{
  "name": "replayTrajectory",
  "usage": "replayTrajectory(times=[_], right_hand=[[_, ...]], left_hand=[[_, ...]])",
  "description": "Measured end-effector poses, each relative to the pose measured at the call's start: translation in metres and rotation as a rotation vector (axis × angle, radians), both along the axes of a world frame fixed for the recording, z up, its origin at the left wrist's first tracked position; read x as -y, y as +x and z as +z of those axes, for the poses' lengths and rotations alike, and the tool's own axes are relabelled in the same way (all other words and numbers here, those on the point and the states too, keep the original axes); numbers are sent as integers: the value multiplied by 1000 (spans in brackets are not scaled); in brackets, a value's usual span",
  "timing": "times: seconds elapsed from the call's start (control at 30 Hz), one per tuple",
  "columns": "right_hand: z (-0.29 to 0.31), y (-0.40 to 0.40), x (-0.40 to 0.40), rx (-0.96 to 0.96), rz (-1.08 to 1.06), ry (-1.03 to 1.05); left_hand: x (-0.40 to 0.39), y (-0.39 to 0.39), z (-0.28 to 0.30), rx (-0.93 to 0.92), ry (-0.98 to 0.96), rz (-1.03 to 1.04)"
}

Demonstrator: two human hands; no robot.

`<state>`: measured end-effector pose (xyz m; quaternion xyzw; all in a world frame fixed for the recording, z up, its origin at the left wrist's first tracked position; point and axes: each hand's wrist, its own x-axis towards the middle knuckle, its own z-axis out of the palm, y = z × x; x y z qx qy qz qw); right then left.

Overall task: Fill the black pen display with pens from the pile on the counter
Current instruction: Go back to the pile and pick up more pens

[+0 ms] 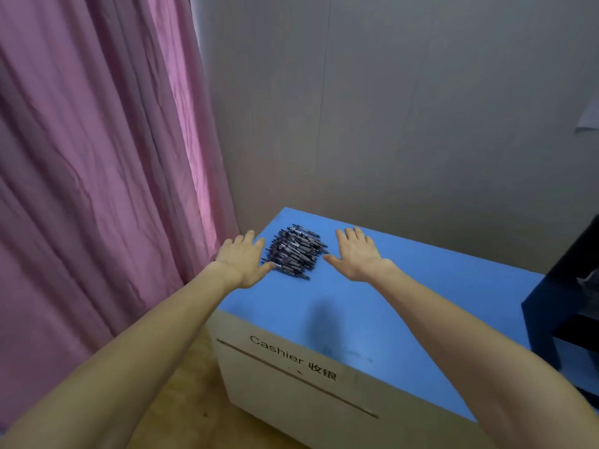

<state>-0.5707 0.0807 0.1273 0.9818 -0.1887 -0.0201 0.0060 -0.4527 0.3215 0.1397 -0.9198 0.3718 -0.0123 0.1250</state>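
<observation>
A pile of pens [296,251], dark-barrelled slender cylinders with pale printed bands, lies heaped crosswise on the far left part of the counter [372,306]. The counter top is a flat, matte blue slab; its front face is smooth off-white board crossed by a thin brown line and lettered "Cashier" [276,349] in black.

The left hand [242,262] lies at 9 o'clock of the pile, palm down, fingers extended and slightly spread, thumb tip touching the pile's near edge; it grips nothing. The right hand [355,256] lies at 3 o'clock of the pile, likewise flat and spread, thumb pointing toward the pens and holding nothing. Both forearms are bare.

At 3 o'clock of the view, cut by the frame edge, stands the black pen display [575,296], an angular stepped box with dark hard faces. A pink curtain [97,157] of soft, finely creased fabric hangs in vertical folds at 9 o'clock. A smooth grey wall [405,108] rises behind the counter.
</observation>
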Motion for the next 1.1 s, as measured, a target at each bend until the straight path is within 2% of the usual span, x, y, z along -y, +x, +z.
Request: replayTrajectory(times=[0.33, 0.5, 0.67, 1.1], right_hand=[[-57, 122, 61, -103, -41, 93], [-73, 205, 118, -159, -104, 218], [-98, 269, 164, -116, -126, 361], [-158, 336, 200, -231, -149, 490]], left_hand=[[47, 125, -44, -54, 83, -39], [101, 207, -46, -114, 142, -83], [160, 273, -69, -169, 152, -137], [246, 347, -120, -326, 255, -194]])
